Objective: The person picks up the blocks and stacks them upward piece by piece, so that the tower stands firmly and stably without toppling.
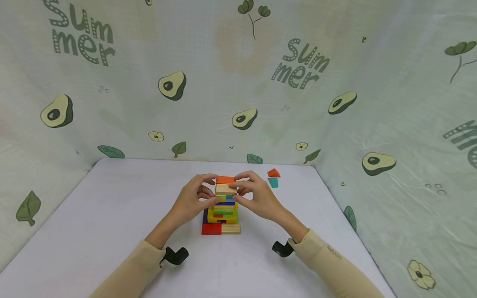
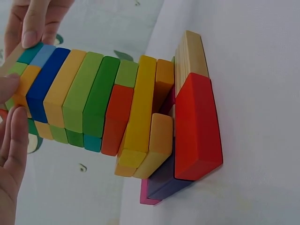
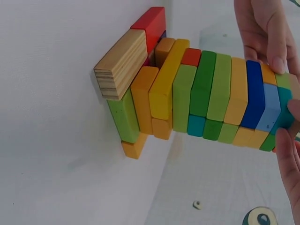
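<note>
A tower of colored wooden blocks (image 1: 224, 211) stands upright on the table, layer on layer. At its top an orange block (image 1: 225, 180) lies above a plain wood block (image 1: 223, 190). The left hand (image 1: 194, 199) grips the upper layers from the left, its thumb on the near side. From the right, the right hand (image 1: 259, 199) holds the same layers with thumb and curled fingers. Below them, a dark blue block (image 2: 48, 84) and several green layers show. A red block (image 2: 197, 126) and a plain wood block (image 3: 124, 61) form the near base. Fingers partly hide the topmost layers.
Behind the tower to the right, an orange block (image 1: 273, 173) and a teal block (image 1: 273, 182) lie loose on the white table (image 1: 112, 219). A patterned cloth (image 1: 208, 54) hangs behind and along the sides. Each wrist bears a black camera (image 1: 177, 255).
</note>
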The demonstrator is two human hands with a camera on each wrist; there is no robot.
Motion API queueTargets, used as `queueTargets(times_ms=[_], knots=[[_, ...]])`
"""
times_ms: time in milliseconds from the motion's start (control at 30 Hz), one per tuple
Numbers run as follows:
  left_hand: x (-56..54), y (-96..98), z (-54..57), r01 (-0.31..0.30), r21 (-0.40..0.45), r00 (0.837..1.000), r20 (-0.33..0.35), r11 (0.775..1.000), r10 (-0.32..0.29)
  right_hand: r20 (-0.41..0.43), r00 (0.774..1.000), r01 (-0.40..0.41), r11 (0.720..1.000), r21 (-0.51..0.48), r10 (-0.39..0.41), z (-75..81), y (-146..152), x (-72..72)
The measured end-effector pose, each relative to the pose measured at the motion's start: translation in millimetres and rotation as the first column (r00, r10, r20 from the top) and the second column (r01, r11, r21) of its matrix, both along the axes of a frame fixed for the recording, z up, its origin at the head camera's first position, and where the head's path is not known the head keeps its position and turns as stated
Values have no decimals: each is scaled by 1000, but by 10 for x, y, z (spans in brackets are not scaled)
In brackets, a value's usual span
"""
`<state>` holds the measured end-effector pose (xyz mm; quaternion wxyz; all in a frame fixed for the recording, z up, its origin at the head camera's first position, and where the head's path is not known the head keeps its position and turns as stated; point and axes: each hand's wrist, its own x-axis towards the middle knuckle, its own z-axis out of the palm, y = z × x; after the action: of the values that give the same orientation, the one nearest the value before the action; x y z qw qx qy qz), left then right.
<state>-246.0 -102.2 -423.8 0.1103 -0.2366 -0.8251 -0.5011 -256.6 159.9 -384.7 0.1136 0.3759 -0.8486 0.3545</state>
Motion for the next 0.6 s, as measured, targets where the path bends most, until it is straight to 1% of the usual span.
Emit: queueTargets(times_ms=[200, 367, 500, 600], knots=[[10, -1, 35, 6, -16, 1000, -17, 1000, -6, -8, 1000, -4, 1000, 8, 4, -9, 2, -1], [12, -5, 79, -19, -49, 1000, -14, 999, 18, -19, 1000, -18, 1000, 5, 18, -13, 1, -5], [-19, -14, 92, -29, -93, 1000, 0, 995, 29, -22, 1000, -22, 1000, 5, 22, -9, -4, -5], [-50, -25, 89, -14, -113, 1000, 2, 993, 14, -26, 999, -19, 1000, 6, 19, 2, -4, -3]])
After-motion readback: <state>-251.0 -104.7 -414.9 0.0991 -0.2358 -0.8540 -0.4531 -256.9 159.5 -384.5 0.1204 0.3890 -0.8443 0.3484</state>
